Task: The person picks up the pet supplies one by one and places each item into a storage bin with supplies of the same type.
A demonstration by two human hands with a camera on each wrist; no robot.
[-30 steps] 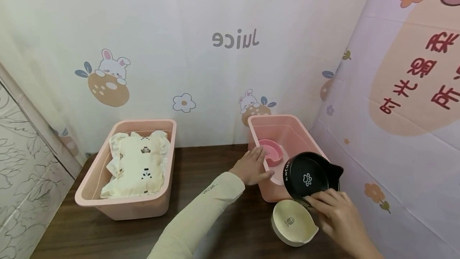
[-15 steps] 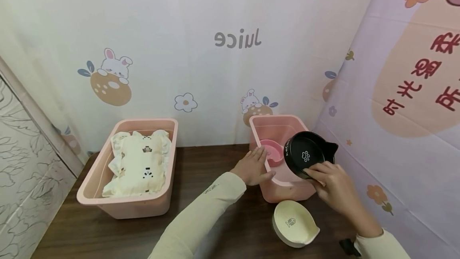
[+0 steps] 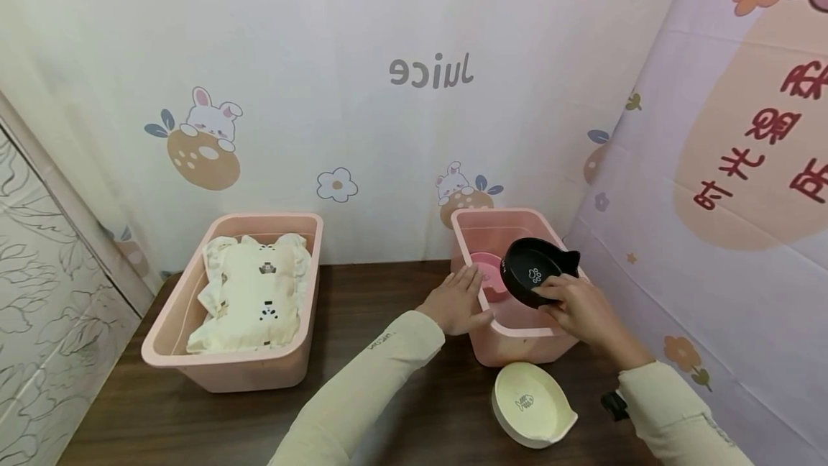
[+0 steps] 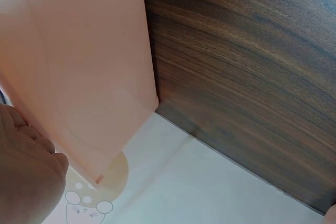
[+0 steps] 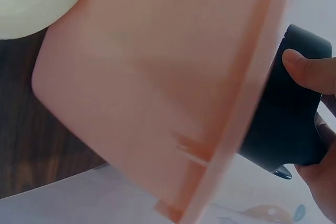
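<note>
On my head feed, the right hand (image 3: 578,310) is gripping a round black bowl (image 3: 522,259) with a white paw print, tilting it at the mouth of a light-pink rectangular plastic bin (image 3: 524,348); I cannot tell how deep. The left hand (image 3: 456,302) is lying, fingers outstretched, on the bin's left rim. A round bright-pink bowl (image 3: 494,285) is sitting inside, which only this feed is showing me. A round cream bowl (image 3: 532,403) is resting on the dark wood-grain surface (image 3: 382,300), just in front. My right wrist feed is revealing a digit pressing the black bowl's outside.
</note>
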